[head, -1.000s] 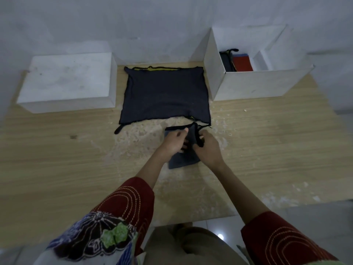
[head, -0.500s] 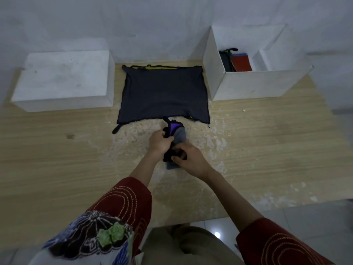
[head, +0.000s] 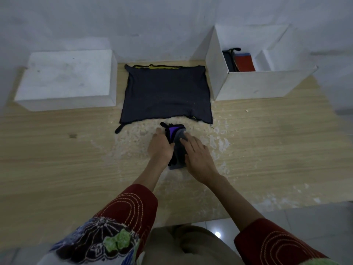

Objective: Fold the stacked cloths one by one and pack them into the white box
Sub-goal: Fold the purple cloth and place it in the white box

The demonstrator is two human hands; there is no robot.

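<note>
Your table layout: lid left, cloth stack centre, box right.

On your table (head: 57, 150), the closed box (head: 66, 79) sits far left, the stacked cloths (head: 166, 92) between it and the open box (head: 254, 83), which holds folded cloths (head: 238, 62). Nearer you, the folded cloth (head: 177, 146) lies between your left hand (head: 160, 148) and right hand (head: 198, 157).

Both my arms reach in from the bottom of the frame to its centre. My left hand (head: 160, 148) is curled, fingers pinching. My right hand (head: 196, 155) lies flat, palm down, fingers spread, just beside it.
</note>
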